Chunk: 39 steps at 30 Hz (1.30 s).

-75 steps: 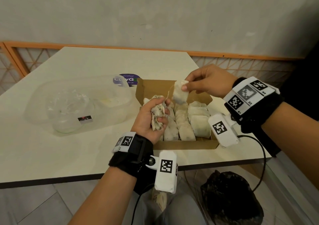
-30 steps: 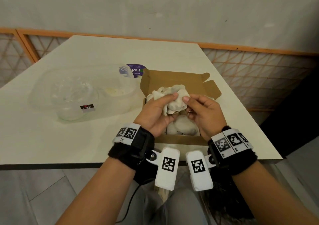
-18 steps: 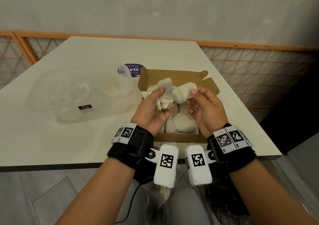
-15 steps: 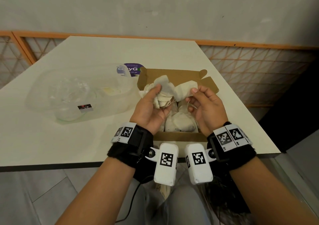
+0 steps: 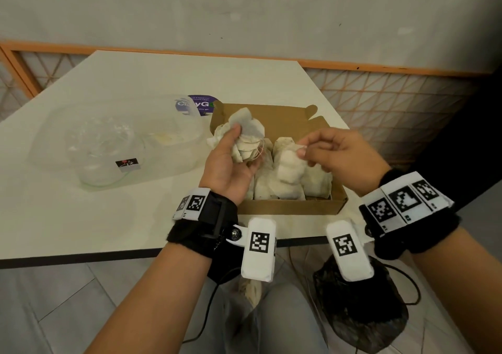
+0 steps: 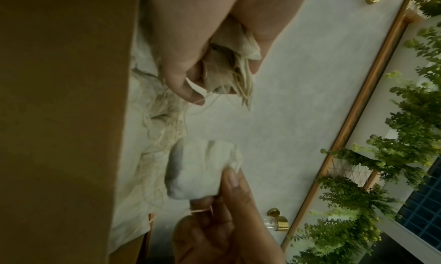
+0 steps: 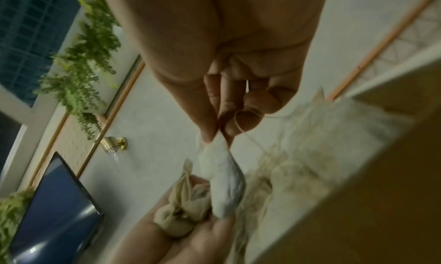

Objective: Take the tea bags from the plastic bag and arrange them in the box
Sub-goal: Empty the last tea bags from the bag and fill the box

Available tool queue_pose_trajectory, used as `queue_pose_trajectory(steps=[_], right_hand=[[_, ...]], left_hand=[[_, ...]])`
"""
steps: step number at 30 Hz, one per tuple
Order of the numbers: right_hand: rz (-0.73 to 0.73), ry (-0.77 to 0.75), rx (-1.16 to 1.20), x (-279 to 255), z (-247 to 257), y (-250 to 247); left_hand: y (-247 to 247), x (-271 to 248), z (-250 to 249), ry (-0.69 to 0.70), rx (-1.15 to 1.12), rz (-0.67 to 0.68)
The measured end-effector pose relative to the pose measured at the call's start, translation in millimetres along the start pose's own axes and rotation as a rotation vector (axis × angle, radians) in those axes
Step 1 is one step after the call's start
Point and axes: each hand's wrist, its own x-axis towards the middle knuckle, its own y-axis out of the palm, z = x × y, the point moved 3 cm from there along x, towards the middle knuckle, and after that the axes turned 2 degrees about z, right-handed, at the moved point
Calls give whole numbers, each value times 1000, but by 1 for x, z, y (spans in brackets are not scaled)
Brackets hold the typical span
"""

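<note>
An open brown cardboard box sits near the table's front edge with several pale tea bags lying inside. My left hand hovers over the box's left side and grips a crumpled bunch of tea bags with tangled strings; the same bunch shows between its fingers in the left wrist view. My right hand pinches one white tea bag by its top corner above the box's middle. That single bag hangs from thumb and forefinger in the right wrist view.
A clear, crumpled plastic bag lies on the white table left of the box, with a purple round label behind it. A black bag rests on the floor under the table's front edge. An orange lattice rail borders the right.
My right hand has pulled one tea bag away from the bunch and moved right, over the box's middle. The left hand keeps the bunch raised over the box's left side.
</note>
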Motion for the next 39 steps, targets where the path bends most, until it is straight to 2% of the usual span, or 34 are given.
queue_pose_trajectory(steps=[4,10,13,18,24,31,39], right_hand=[[74,108,55,5,-16,25],[109,163,-70,14,-37,46],[54,118,-209,17,-36,46],[-78,61,-275,8,-28,36],[20,181,-584,-10,-27,33],[208,228,-429,-13,-18,34],[198,221,-246,-3,-15,23]], left_hand=[[1,-1,0,0,14,-28],[2,-1,0,-4,5,-36],[2,-2,-1,0,5,-28],[0,0,0,-9,8,-22],[0,0,0,-6,-14,-19],[0,-1,1,-6,-17,-29],[2,-2,0,-5,-10,-29]])
